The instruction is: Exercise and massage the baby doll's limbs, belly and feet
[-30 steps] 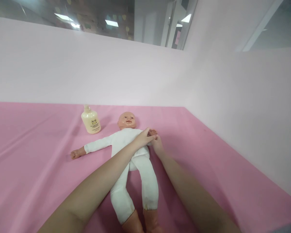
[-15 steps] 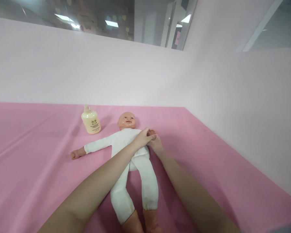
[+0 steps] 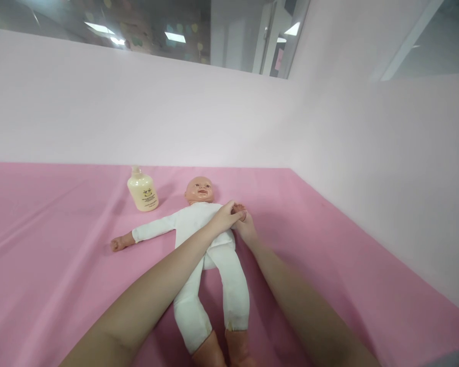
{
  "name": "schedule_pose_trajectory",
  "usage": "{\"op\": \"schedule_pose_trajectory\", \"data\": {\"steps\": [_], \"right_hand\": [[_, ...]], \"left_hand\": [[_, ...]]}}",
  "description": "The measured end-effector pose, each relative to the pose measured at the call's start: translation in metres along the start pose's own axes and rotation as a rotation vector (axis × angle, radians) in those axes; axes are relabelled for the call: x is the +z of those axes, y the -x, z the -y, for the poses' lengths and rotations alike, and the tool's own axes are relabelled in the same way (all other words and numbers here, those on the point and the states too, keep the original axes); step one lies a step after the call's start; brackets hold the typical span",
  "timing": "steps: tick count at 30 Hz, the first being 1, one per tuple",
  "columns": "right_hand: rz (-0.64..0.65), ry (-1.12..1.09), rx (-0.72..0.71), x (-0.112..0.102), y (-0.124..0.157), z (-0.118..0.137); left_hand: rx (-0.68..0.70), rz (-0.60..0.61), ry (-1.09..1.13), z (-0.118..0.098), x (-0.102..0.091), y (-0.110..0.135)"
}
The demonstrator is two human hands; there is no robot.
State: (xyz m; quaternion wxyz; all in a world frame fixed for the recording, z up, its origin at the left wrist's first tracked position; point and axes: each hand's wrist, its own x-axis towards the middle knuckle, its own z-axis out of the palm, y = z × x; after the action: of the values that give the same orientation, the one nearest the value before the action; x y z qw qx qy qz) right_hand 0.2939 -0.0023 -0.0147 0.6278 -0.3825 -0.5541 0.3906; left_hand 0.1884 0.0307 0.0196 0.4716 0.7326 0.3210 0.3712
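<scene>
A baby doll (image 3: 202,224) with a white cloth body lies face up, its head away from me and its feet at the bottom of the view. My left hand (image 3: 225,216) reaches across the doll's chest and is closed around the doll's hand (image 3: 238,208) on the right side. From the right, my right hand (image 3: 247,228) grips that same small hand from below. Parts of my fingers are hidden behind each other. The doll's other arm (image 3: 153,229) stretches out to the left, touched by neither hand.
A pale yellow bottle (image 3: 143,192) with a printed label stands left of the doll's head. Pink cloth (image 3: 61,214) covers the surface, with some creases at the left. White walls (image 3: 156,112) rise behind and at the right, with a window (image 3: 145,30) above.
Almost nothing differs. Both hands stay at the doll's hand, with only a very slight shift of the fingers.
</scene>
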Motion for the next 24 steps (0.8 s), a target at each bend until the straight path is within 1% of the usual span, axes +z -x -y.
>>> {"op": "schedule_pose_trajectory", "data": {"steps": [5,8,11,13,19,24], "right_hand": [[-0.075,-0.071,0.068,0.0009,0.0021,-0.002],[-0.114,-0.051,0.113,0.0008,0.0044,-0.0006],[-0.143,-0.026,0.114,0.0004,0.0057,0.0008],[-0.142,-0.027,0.106,-0.0005,0.0052,0.0001],[-0.08,-0.076,0.096,-0.003,0.0036,-0.003],[-0.094,-0.067,0.089,-0.0018,0.0058,-0.0002]], "left_hand": [[-0.001,0.035,0.035,-0.0024,-0.0005,0.0018],[-0.005,0.036,0.062,-0.0045,-0.0006,0.0027],[0.0,0.034,0.089,-0.0056,-0.0004,0.0023],[-0.004,0.031,0.096,-0.0052,-0.0001,0.0015],[-0.014,0.014,0.051,-0.0029,-0.0006,0.0003],[-0.019,0.001,0.06,-0.0048,-0.001,0.0023]]}}
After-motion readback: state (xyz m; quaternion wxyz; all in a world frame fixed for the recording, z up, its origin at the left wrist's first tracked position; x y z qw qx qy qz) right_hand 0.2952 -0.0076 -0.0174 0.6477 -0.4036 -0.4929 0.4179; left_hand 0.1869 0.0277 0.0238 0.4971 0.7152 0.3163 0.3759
